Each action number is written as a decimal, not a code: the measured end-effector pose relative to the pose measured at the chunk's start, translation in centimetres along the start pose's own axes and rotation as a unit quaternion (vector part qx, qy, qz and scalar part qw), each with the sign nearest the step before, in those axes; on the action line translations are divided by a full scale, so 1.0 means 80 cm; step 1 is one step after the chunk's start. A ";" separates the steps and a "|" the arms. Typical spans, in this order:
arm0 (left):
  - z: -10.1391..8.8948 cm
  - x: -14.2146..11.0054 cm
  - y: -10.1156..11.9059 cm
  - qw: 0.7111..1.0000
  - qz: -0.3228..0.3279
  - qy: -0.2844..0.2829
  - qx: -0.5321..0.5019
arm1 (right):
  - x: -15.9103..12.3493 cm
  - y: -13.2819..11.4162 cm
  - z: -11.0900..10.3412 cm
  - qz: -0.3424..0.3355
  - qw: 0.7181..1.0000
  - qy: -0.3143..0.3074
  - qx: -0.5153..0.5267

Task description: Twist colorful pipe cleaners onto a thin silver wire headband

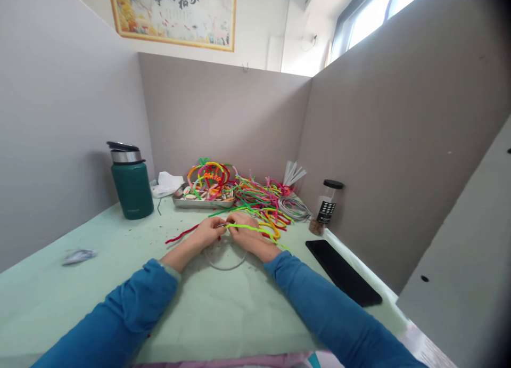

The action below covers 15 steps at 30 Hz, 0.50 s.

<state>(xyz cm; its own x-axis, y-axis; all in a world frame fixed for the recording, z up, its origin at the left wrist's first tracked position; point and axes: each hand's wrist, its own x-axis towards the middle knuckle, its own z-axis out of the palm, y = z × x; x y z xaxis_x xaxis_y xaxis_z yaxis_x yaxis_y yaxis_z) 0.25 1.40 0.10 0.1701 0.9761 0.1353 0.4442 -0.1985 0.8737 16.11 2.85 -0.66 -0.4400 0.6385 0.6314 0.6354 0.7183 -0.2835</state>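
My left hand (208, 231) and my right hand (244, 232) meet over the middle of the table, fingertips pinched close together. From the right fingers a yellow-green pipe cleaner (249, 228) trails off to the right across the back of that hand. A thin grey hoop (225, 268) curves below both hands, its upper part hidden by them; the left fingers pinch it near the pipe cleaner's end. Behind the left hand, a red pipe cleaner (179, 235) lies on the table. How the hoop and the yellow-green pipe cleaner join is hidden by my fingers.
Further back are a metal tray (203, 203) with colourful pipe-cleaner hoops, a heap of pipe cleaners (259, 192) and a grey coil (295, 209). A green bottle (131, 189) stands left; a clear jar (325, 211) and black phone-like slab (341, 272) are right. Grey partitions enclose the table.
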 end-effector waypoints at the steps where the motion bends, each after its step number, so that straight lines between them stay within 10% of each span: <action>1: 0.000 0.001 -0.001 0.999 0.019 0.003 0.031 | 0.001 0.001 0.001 0.008 1.000 -0.007 0.006; 15: 0.002 -0.006 0.008 0.948 0.095 0.052 0.299 | 0.012 0.000 -0.001 0.126 0.987 -0.082 0.050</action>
<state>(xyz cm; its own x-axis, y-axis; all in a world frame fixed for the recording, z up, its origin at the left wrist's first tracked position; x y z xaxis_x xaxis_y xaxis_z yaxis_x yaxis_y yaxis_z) 0.62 0.79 0.53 0.2231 0.9150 0.3361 0.8388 -0.3558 0.4120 15.73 3.40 -0.01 -0.3775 0.8312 0.4081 0.6758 0.5486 -0.4923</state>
